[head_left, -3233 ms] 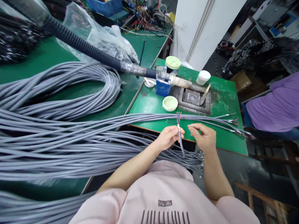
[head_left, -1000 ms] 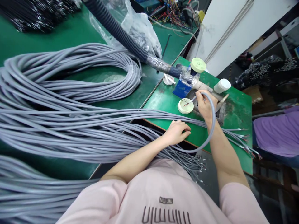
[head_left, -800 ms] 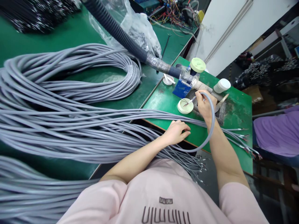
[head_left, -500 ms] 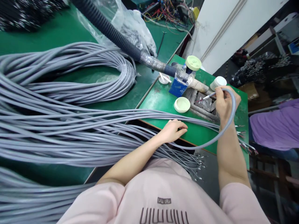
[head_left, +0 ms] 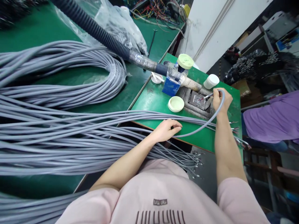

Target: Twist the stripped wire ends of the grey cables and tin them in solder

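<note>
My right hand (head_left: 223,99) pinches a grey cable (head_left: 209,124) near its stripped end. The thin wire tips (head_left: 202,98) point left over the square well of a dark metal pot (head_left: 187,104), which looks like a solder pot. Whether they touch its surface is not clear. From that hand the cable curves down and back to the left, passing by my left hand (head_left: 164,130). That hand rests at the front edge of the green board, fingers loosely bent and thumb apart, beside a row of grey cables (head_left: 140,113).
Large coils of grey cable (head_left: 109,77) cover the left table. A ribbed hose (head_left: 93,31) reaches down to the pot, beside a blue box (head_left: 171,85). Near it stand an open cream tub (head_left: 176,104) and a white jar (head_left: 211,81). A person in purple (head_left: 275,118) is at the right.
The view has shifted, so most things sit farther left. My right hand has moved slightly, and the cable's hanging loop is shallower. My left hand stays near the board's edge.
</note>
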### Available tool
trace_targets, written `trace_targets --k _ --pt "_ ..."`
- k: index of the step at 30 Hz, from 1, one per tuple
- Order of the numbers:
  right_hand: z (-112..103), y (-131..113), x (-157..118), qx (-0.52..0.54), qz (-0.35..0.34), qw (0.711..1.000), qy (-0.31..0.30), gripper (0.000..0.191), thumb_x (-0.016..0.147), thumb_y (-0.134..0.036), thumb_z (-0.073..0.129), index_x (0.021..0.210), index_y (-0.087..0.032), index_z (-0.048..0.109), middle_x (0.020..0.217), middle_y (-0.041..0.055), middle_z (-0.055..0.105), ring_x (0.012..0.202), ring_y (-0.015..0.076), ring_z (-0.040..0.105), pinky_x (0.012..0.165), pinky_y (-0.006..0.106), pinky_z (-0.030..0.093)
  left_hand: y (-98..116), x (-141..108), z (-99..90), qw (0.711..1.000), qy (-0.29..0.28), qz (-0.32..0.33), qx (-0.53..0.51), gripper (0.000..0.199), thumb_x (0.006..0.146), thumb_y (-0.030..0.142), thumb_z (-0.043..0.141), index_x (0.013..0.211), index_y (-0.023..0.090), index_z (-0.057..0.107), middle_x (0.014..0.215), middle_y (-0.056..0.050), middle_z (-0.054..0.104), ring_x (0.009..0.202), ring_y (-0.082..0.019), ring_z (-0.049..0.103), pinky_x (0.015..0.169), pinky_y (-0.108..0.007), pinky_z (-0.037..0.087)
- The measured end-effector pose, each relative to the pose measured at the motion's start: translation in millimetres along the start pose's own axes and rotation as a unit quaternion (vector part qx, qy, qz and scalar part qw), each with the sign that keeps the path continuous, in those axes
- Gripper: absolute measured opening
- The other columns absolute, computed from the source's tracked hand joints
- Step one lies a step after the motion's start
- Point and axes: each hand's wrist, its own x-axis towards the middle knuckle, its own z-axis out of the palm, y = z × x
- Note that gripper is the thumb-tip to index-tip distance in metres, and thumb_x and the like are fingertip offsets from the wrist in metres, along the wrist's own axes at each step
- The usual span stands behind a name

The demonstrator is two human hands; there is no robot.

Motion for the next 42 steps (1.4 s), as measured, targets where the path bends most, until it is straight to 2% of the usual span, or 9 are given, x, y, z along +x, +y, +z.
trace_targets --k 11,16,19,22,26,29,32,37,42 --pt "17.5 4.6 0.2 -0.005 0.027 1.0 -0.008 0.028 0.09 -0.04 0.05 0.08 -0.019 0.066 0.075 0.004 0.067 0.074 0.0194 0.062 0.074 0.031 0.047 1.5 0.5 -0.2 1.0 -0.002 -0.002 0.009 0.021 0.089 0.029 0.056 0.095 0.018 0.073 0.087 -0.004 0.072 0.084 -0.017 0.062 0.078 -0.028 0.045" --pt "-17.3 -17.4 -10.6 0.054 0.0 0.998 0.019 0.024 0.091 -0.035 0.054 0.085 -0.018 0.069 0.08 0.0027 0.07 0.077 0.0179 0.065 0.076 0.031 0.05 -0.5 0.5 -0.8 1.0 0.001 -0.005 0.005 0.021 0.088 0.029 0.057 0.096 0.017 0.073 0.087 -0.004 0.072 0.084 -0.017 0.063 0.078 -0.028 0.046" --pt "-57.5 -54.3 -43.3 0.117 -0.031 0.992 0.034 0.024 0.094 -0.034 0.051 0.095 -0.019 0.07 0.091 0.0046 0.072 0.085 0.0189 0.068 0.081 0.033 0.053 1.0 0.4 5.4 0.998 0.015 -0.022 -0.051 0.023 0.087 0.032 0.059 0.097 0.017 0.073 0.095 -0.006 0.073 0.089 -0.018 0.063 0.084 -0.03 0.046" --pt "-87.5 -92.8 -94.3 0.19 -0.091 0.977 0.025 0.02 0.092 -0.025 0.055 0.106 -0.024 0.069 0.098 0.0047 0.074 0.089 0.0214 0.069 0.083 0.039 0.055 7.5 -0.8 19.9 0.973 0.014 -0.058 -0.221 0.036 0.086 0.042 0.061 0.107 0.014 0.071 0.097 -0.009 0.073 0.088 -0.018 0.064 0.084 -0.03 0.048" --pt "-99.7 -115.5 -162.1 0.254 -0.189 0.948 -0.005 0.034 0.084 -0.018 0.064 0.117 -0.027 0.066 0.112 0.0071 0.072 0.096 0.0249 0.068 0.083 0.045 0.057 20.8 -5.8 39.9 0.902 0.007 -0.058 -0.428 0.051 0.082 0.054 0.065 0.111 0.012 0.07 0.089 -0.008 0.071 0.077 -0.014 0.064 0.078 -0.027 0.051" --pt "-101.8 -109.3 -197.2 0.254 -0.204 0.944 -0.046 0.05 0.081 -0.01 0.067 0.127 -0.028 0.061 0.117 0.0084 0.07 0.103 0.0261 0.065 0.085 0.048 0.056 30.8 -13.1 44.8 0.893 0.013 -0.063 -0.445 0.044 0.08 0.052 0.069 0.097 0.012 0.074 0.087 -0.009 0.071 0.074 -0.013 0.064 0.075 -0.025 0.051" --pt "-108.6 -95.5 -216.2 0.256 -0.147 0.952 -0.08 0.056 0.082 -0.006 0.062 0.132 -0.028 0.056 0.112 0.0079 0.071 0.103 0.0248 0.064 0.086 0.047 0.054 38.0 -21.3 44.3 0.909 -0.019 -0.053 -0.414 0.039 0.08 0.048 0.069 0.091 0.01 0.075 0.084 -0.009 0.071 0.072 -0.014 0.063 0.071 -0.025 0.052" --pt "-124.4 -87.4 -224.0 0.275 0.065 0.937 -0.206 0.028 0.093 -0.016 0.05 0.114 -0.026 0.065 0.085 0.0013 0.072 0.078 0.0156 0.067 0.073 0.029 0.053 41.1 -27.5 51.8 0.925 -0.061 -0.036 -0.372 0.034 0.084 0.044 0.067 0.083 0.01 0.073 0.083 -0.008 0.07 0.074 -0.014 0.064 0.07 -0.023 0.052" --pt "-126.6 -99.3 -225.3 0.264 0.056 0.924 -0.272 0.013 0.091 -0.025 0.056 0.085 -0.021 0.066 0.069 -0.0015 0.064 0.063 0.0123 0.06 0.064 0.025 0.045 41.7 -26.8 61.6 0.9 -0.062 -0.093 -0.42 0.041 0.078 0.049 0.071 0.087 0.009 0.072 0.072 -0.006 0.068 0.068 -0.013 0.062 0.07 -0.024 0.051"
